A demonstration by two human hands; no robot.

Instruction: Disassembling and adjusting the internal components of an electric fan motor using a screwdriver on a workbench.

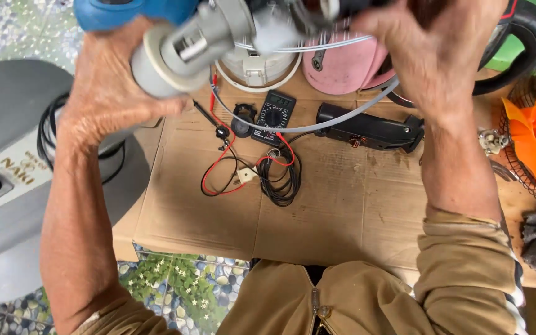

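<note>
left hand (103, 93): closed around the blue and grey body of a fan motor (184, 43), raised close to the camera, thumb side toward the grey round end.
right hand (432, 56): fingers curled on the far, dark end of the same motor; exact grip blurred, cannot tell how tight.
fan motor: held up between both hands, above the cardboard, grey collar pointing toward the left wrist.
grey cable (317, 124): looped from the motor, sagging beneath the right hand.
multimeter (274, 115): lay below and between the hands on the cardboard sheet (342, 205), red and black leads (234, 167) trailing nearer the body.
black cord coil (283, 180): just beside the leads, under the gap between the hands.
black handle piece (370, 130): under the right hand, flat on the cardboard.
pink housing (342, 68): behind the right hand.
white round housing (259, 68): behind, between the hands.
orange fan blade (528, 133): out past the right wrist.
grey appliance (7, 167): outside the left forearm.
</note>
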